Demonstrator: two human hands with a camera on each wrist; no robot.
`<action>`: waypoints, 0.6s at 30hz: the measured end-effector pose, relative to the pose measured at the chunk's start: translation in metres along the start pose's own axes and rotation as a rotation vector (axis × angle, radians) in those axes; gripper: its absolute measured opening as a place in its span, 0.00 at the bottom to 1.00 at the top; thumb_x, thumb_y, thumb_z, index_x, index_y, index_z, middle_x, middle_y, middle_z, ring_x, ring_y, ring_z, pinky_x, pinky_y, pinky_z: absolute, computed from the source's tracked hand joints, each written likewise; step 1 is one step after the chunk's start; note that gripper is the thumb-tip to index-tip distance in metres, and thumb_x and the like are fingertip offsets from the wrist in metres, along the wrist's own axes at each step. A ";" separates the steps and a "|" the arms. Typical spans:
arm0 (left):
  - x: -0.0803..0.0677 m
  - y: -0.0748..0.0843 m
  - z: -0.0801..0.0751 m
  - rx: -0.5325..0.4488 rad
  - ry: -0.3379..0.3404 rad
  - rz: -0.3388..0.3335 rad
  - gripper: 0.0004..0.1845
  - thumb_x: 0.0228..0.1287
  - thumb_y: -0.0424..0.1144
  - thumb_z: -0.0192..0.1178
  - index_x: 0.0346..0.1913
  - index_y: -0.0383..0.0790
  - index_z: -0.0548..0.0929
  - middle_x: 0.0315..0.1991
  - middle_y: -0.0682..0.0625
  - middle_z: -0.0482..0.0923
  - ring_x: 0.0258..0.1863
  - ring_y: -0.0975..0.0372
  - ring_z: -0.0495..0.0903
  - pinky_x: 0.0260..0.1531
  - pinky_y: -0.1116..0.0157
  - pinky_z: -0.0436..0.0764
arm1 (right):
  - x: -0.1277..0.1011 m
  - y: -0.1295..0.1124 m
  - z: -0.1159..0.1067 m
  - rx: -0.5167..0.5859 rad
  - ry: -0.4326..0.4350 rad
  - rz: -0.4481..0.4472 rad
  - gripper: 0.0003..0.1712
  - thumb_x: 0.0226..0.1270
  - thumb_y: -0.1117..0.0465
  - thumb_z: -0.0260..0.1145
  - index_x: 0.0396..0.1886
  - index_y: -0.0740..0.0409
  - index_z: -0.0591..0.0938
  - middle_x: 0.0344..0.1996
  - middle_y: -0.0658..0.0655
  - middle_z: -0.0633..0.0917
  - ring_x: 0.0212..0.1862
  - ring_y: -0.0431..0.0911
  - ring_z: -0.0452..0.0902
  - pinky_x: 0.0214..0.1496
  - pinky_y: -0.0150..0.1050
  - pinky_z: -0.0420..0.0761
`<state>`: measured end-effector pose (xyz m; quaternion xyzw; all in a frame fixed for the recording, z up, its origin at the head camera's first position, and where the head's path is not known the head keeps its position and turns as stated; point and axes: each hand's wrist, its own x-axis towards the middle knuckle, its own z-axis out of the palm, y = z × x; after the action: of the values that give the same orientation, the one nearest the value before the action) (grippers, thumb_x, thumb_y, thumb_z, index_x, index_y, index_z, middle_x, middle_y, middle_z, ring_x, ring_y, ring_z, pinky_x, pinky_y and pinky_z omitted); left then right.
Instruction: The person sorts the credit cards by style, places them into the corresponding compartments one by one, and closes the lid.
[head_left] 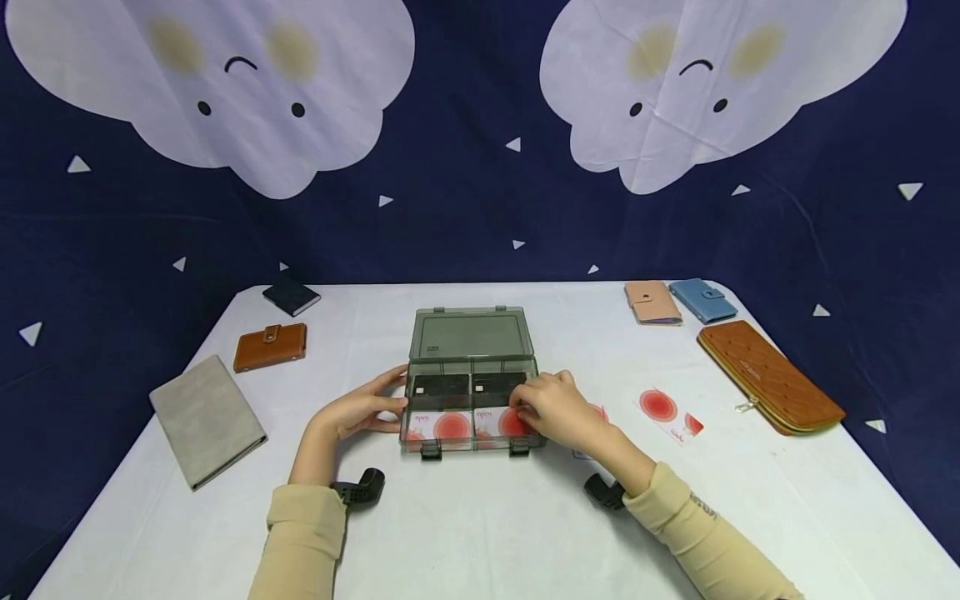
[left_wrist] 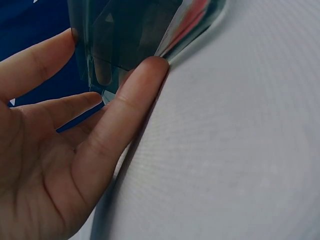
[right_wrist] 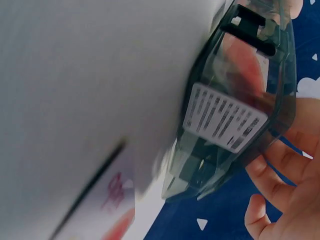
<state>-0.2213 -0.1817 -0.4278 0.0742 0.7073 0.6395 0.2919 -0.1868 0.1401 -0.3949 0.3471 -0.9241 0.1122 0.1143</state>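
A translucent grey-green plastic box (head_left: 469, 333) stands on the table with its lid raised at the back. Its two rear compartments hold black cards (head_left: 442, 388); the two front ones hold white cards with red circles (head_left: 435, 426). My left hand (head_left: 366, 408) touches the box's left side, thumb low near the tabletop and fingers extended along the wall, as the left wrist view shows. Over the front right compartment, my right hand (head_left: 558, 410) reaches in with bent fingers at the red-circled card (head_left: 495, 422). Whether it pinches that card is hidden.
White-and-red cards (head_left: 660, 407) lie right of the box, partly behind the right forearm. Farther right are a brown zip wallet (head_left: 772, 375), a pink wallet (head_left: 651, 302) and a blue one (head_left: 703, 300). At left lie a grey notebook (head_left: 208, 423), a brown wallet (head_left: 270, 347) and a dark notebook (head_left: 291, 296).
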 end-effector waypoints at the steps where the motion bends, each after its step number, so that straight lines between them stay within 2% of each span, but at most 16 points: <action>1: 0.000 0.000 0.000 -0.001 -0.001 0.001 0.41 0.64 0.31 0.52 0.73 0.41 0.41 0.71 0.36 0.38 0.40 0.59 0.76 0.41 0.60 0.83 | 0.000 0.000 0.000 -0.013 -0.005 0.002 0.06 0.53 0.61 0.70 0.32 0.49 0.83 0.29 0.46 0.81 0.34 0.43 0.73 0.37 0.41 0.66; 8: 0.000 0.000 0.000 -0.002 -0.001 0.002 0.41 0.64 0.31 0.52 0.73 0.41 0.40 0.72 0.37 0.38 0.40 0.60 0.76 0.41 0.61 0.83 | -0.001 0.003 0.000 -0.062 -0.045 -0.006 0.08 0.52 0.60 0.71 0.35 0.51 0.85 0.31 0.48 0.81 0.37 0.45 0.72 0.36 0.41 0.65; 13: 0.000 0.000 0.000 -0.001 0.000 0.002 0.41 0.63 0.32 0.53 0.73 0.41 0.40 0.71 0.36 0.38 0.40 0.59 0.76 0.41 0.61 0.83 | -0.004 0.007 -0.001 0.001 -0.046 -0.027 0.13 0.52 0.62 0.71 0.40 0.53 0.84 0.35 0.50 0.81 0.38 0.46 0.73 0.37 0.40 0.66; 18: 0.000 0.000 0.000 -0.005 -0.001 -0.001 0.42 0.64 0.31 0.53 0.73 0.41 0.40 0.71 0.36 0.37 0.41 0.59 0.76 0.41 0.60 0.83 | -0.009 0.018 -0.009 0.087 0.015 0.051 0.17 0.53 0.64 0.70 0.45 0.53 0.82 0.39 0.52 0.81 0.44 0.49 0.74 0.43 0.46 0.70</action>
<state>-0.2211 -0.1820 -0.4278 0.0732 0.7055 0.6411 0.2929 -0.1904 0.1614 -0.3912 0.3272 -0.9260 0.1579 0.1028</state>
